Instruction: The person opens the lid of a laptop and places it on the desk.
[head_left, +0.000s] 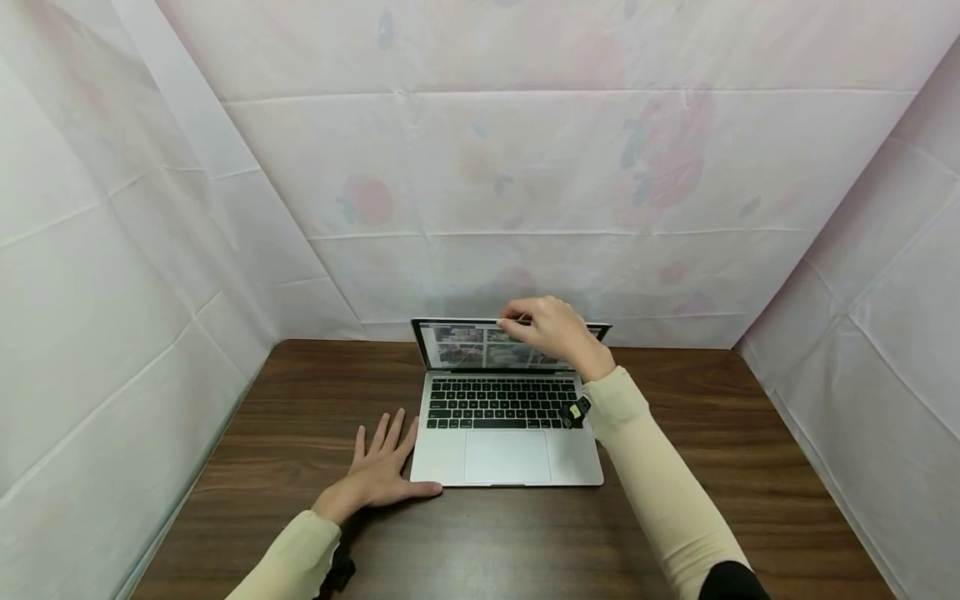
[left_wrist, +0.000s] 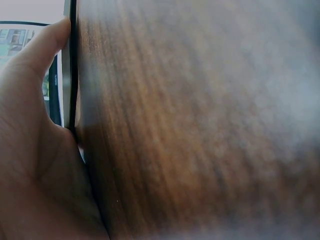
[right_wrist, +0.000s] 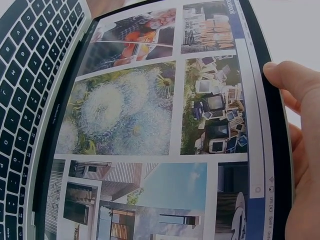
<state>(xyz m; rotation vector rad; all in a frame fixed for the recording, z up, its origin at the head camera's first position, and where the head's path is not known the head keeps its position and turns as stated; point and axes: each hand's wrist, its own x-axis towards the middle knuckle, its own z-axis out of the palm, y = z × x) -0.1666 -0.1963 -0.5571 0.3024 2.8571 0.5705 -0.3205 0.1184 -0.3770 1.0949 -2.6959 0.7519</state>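
Observation:
A silver laptop [head_left: 450,458] stands unfolded on the wooden table, its lit screen [head_left: 457,346] raised behind the black keyboard. My right hand [head_left: 551,329] pinches the top edge of the screen near its middle, thumb [right_wrist: 280,72] on the front bezel and fingers behind the lid. In the right wrist view the screen displays a page of photos. My left hand [head_left: 382,475] lies spread at the laptop's front left corner. Its thumb [left_wrist: 45,42] touches the front edge of the base, while the other fingers rest on the table beside it.
The dark wooden table [head_left: 300,400] extends to both sides of the laptop. A pale fruit-print curtain [head_left: 480,167] hangs right behind the table, with white sheets [head_left: 112,292] at left and right. A small black wrist camera [head_left: 576,412] overlaps the keyboard's right end.

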